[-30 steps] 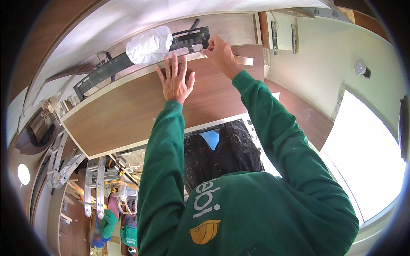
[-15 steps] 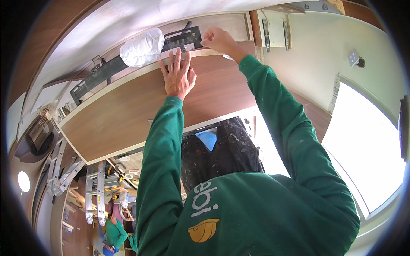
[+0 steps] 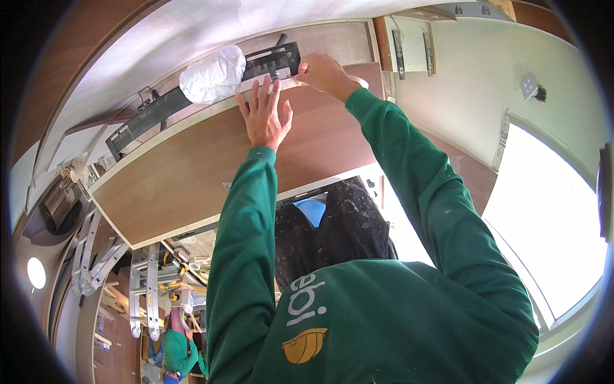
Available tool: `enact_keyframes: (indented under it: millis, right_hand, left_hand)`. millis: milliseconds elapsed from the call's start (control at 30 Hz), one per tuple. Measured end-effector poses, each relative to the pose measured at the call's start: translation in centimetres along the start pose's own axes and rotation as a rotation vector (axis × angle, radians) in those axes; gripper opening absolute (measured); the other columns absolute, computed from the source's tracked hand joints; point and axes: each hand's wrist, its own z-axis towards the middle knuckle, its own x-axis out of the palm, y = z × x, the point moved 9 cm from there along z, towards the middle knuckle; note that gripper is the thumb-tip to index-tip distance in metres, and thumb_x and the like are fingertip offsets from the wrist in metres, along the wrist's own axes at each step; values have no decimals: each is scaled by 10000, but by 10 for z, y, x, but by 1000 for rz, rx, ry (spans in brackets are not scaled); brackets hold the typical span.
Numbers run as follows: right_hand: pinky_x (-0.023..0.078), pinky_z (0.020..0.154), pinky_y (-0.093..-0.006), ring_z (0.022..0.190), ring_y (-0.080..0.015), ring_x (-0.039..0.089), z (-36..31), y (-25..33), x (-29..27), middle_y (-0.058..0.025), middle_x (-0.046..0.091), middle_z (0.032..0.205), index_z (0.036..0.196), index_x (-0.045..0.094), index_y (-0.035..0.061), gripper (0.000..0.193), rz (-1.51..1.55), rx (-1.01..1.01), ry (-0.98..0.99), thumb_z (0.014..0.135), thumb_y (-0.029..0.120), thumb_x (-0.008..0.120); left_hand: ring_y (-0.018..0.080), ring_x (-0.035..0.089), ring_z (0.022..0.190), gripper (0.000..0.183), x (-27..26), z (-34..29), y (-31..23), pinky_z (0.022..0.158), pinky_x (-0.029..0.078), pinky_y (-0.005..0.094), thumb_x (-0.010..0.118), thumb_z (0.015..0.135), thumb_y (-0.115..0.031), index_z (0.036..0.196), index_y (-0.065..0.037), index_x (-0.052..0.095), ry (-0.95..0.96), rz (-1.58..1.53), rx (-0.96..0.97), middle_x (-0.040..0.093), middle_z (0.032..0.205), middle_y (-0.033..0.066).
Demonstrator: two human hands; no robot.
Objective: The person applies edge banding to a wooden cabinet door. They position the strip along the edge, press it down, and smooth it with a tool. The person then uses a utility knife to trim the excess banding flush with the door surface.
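A long wood-grain panel (image 3: 211,163) with a pale edge lies across in front of me. My left hand (image 3: 264,121) rests flat near its far edge, open, with the fingers stretched out. Behind that edge runs a long black slotted metal frame (image 3: 153,114), and a white crumpled bundle (image 3: 213,75) covers part of it. At the frame's right end my right hand (image 3: 322,72) is closed, its fingertips next to the black metal. What those fingers hold, if anything, is hidden. A pale rounded thing (image 3: 358,82) shows beside the right wrist; its kind is unclear.
Aluminium ladders (image 3: 144,291) stand below at the left, near another person in a green top (image 3: 179,352). To the right are a bright window (image 3: 543,217) and a white socket plate (image 3: 529,86) hanging off the wall. Metal drawer runners (image 3: 399,54) are fixed at the upper right.
My right hand has moved slightly left and down, closer to the black frame's end. The left hand stays nearly in place. The other person below has shifted posture.
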Motion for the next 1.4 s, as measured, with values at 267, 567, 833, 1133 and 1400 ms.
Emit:
enact_keyframes:
  millis: [267, 567, 833, 1133, 1400]
  right_hand:
    - [539, 768, -433, 812, -308, 707, 2, -1, 3, -115, 732, 815, 886, 750, 102, 181, 36, -6, 4, 822, 271, 738]
    - [535, 744, -432, 813, -297, 703, -2, 7, 0, -106, 728, 808, 880, 755, 107, 225, 20, -81, -47, 811, 320, 777]
    - [508, 801, -440, 935, -303, 662, -11, 29, 6, -103, 714, 909, 904, 716, 78, 198, -274, -188, -182, 846, 265, 746]
    - [475, 886, -431, 1004, -293, 614, -90, 60, -8, -94, 658, 1001, 1022, 630, 84, 124, -159, -485, -398, 918, 152, 632]
    - [514, 712, -403, 798, -294, 654, -241, -32, -5, -132, 639, 868, 1031, 589, 19, 160, 341, -67, -360, 937, 124, 664]
  left_hand:
    - [227, 583, 1084, 223, 3, 29, 7, 1116, 301, 521, 709, 910, -351, 1004, -155, 759, -145, -92, -240, 715, 1030, -22]
    - [236, 614, 1032, 255, 19, 42, 13, 1096, 290, 485, 714, 876, -405, 944, -169, 785, -3, -190, -266, 744, 982, 3]
    - [265, 617, 1054, 250, 31, 50, 21, 1115, 256, 524, 703, 863, -416, 913, -190, 798, 219, -261, -380, 753, 941, 37]
    - [290, 595, 1083, 365, 27, 48, 15, 1139, 256, 554, 673, 900, -454, 1039, -127, 758, 165, -251, -290, 733, 1070, 64]
    - [355, 339, 1457, 821, 31, 4, -70, 1209, 178, 611, 525, 958, -591, 1508, 2, 382, 191, 102, 75, 338, 1588, 214]
